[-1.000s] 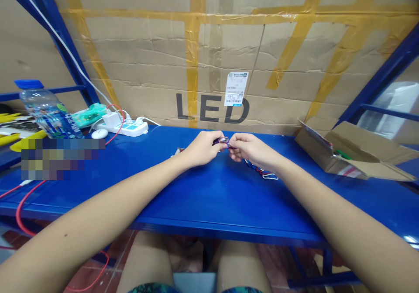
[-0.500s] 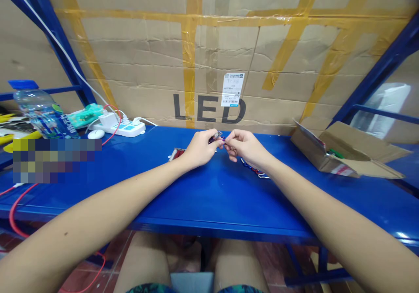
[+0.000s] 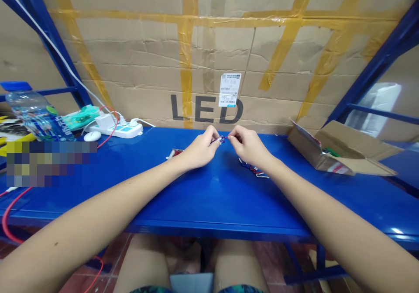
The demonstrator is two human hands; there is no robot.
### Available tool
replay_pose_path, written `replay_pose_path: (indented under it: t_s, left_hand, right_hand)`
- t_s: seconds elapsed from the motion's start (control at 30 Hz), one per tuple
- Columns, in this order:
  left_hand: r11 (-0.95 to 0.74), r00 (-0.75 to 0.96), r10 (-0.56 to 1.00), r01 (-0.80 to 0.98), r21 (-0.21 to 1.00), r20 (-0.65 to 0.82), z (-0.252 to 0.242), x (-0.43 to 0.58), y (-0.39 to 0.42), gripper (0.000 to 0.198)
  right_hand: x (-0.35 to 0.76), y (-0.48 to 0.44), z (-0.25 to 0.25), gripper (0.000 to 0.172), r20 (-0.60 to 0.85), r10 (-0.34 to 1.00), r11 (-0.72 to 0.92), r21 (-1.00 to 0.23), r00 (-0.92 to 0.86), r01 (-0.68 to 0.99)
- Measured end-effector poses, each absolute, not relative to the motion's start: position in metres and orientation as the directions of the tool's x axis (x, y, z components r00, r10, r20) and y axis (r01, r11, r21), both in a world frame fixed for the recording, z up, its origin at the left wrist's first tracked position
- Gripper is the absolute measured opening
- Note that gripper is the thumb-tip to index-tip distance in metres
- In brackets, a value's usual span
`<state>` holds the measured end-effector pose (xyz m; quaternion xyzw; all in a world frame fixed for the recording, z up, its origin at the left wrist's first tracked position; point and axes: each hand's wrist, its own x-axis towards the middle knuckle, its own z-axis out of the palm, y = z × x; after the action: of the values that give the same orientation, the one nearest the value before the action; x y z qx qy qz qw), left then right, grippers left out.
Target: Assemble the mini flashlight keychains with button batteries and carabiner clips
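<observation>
Both hands meet above the far middle of a blue metal table (image 3: 212, 197). My left hand (image 3: 199, 149) pinches a small purple-and-silver part (image 3: 220, 139) between thumb and fingers. My right hand (image 3: 247, 146) pinches the same part from the other side, fingers closed. A coiled red-and-blue cord with a silver clip (image 3: 253, 169) lies on the table under my right wrist. A small red-and-white item (image 3: 175, 153) lies just behind my left wrist, partly hidden.
An open cardboard box (image 3: 337, 153) sits at the right. A white power strip (image 3: 119, 129), a white mouse (image 3: 92, 136), a green pack (image 3: 80, 117) and a water bottle (image 3: 32, 112) stand at the left. A large taped carton marked LED (image 3: 209, 66) backs the table.
The hands have moved slightly farther from me and a little apart, both still pinching the small part. The view has shifted a little to the right.
</observation>
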<state>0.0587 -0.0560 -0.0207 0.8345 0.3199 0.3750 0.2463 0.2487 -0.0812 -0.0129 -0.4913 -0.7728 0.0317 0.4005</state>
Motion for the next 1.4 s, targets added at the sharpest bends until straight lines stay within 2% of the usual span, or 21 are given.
replay_pose_path:
  t_s: [0.13, 0.23, 0.4, 0.5, 0.6, 0.73, 0.9, 0.97, 1.1, 1.23, 1.33, 1.4]
  left_hand:
    - [-0.758, 0.525, 0.641, 0.321, 0.568, 0.560, -0.021, 0.059, -0.060, 0.010]
    - [-0.768, 0.490, 0.640, 0.370, 0.523, 0.592, -0.019, 0.061, -0.064, 0.009]
    - [-0.746, 0.438, 0.663, 0.460, 0.482, 0.607, -0.018, 0.064, -0.066, 0.009]
    - [-0.730, 0.441, 0.680, 0.486, 0.481, 0.586, -0.018, 0.062, -0.064, 0.009]
    - [-0.691, 0.425, 0.718, 0.527, 0.494, 0.551, -0.017, 0.057, -0.057, 0.009]
    - [-0.654, 0.388, 0.756, 0.478, 0.587, 0.527, -0.011, 0.048, -0.043, 0.009]
    - [-0.650, 0.380, 0.757, 0.358, 0.670, 0.532, -0.005, 0.039, -0.031, 0.013]
    - [-0.682, 0.406, 0.726, 0.319, 0.658, 0.556, -0.005, 0.038, -0.032, 0.013]
    - [-0.752, 0.492, 0.648, 0.293, 0.590, 0.582, -0.004, 0.040, -0.039, 0.013]
    - [-0.793, 0.552, 0.590, 0.258, 0.552, 0.589, -0.005, 0.044, -0.044, 0.014]
    - [-0.799, 0.580, 0.570, 0.226, 0.557, 0.582, -0.007, 0.046, -0.046, 0.015]
    - [-0.774, 0.584, 0.586, 0.198, 0.601, 0.562, -0.007, 0.047, -0.047, 0.015]
  right_hand:
    - [0.246, -0.087, -0.010, 0.012, 0.600, 0.758, 0.532, -0.340, -0.257, 0.775]
    - [0.244, -0.090, -0.009, 0.013, 0.592, 0.753, 0.528, -0.282, -0.287, 0.801]
    - [0.241, -0.093, -0.009, 0.013, 0.561, 0.764, 0.494, -0.192, -0.318, 0.848]
    - [0.239, -0.093, -0.008, 0.013, 0.559, 0.768, 0.480, -0.181, -0.312, 0.858]
    - [0.243, -0.090, -0.006, 0.013, 0.580, 0.772, 0.476, -0.254, -0.261, 0.842]
    - [0.255, -0.083, -0.004, 0.014, 0.577, 0.803, 0.462, -0.440, -0.153, 0.770]
    - [0.264, -0.076, -0.005, 0.007, 0.438, 0.891, 0.415, -0.678, -0.120, 0.607]
    - [0.261, -0.077, -0.004, 0.015, 0.398, 0.901, 0.429, -0.750, -0.173, 0.504]
    - [0.252, -0.085, 0.001, 0.020, 0.343, 0.882, 0.452, -0.810, -0.323, 0.374]
    - [0.247, -0.091, 0.002, 0.019, 0.253, 0.896, 0.392, -0.838, -0.366, 0.379]
    - [0.247, -0.090, -0.004, 0.022, 0.214, 0.901, 0.358, -0.858, -0.377, 0.368]
    - [0.248, -0.087, -0.008, 0.020, 0.219, 0.908, 0.341, -0.882, -0.357, 0.326]
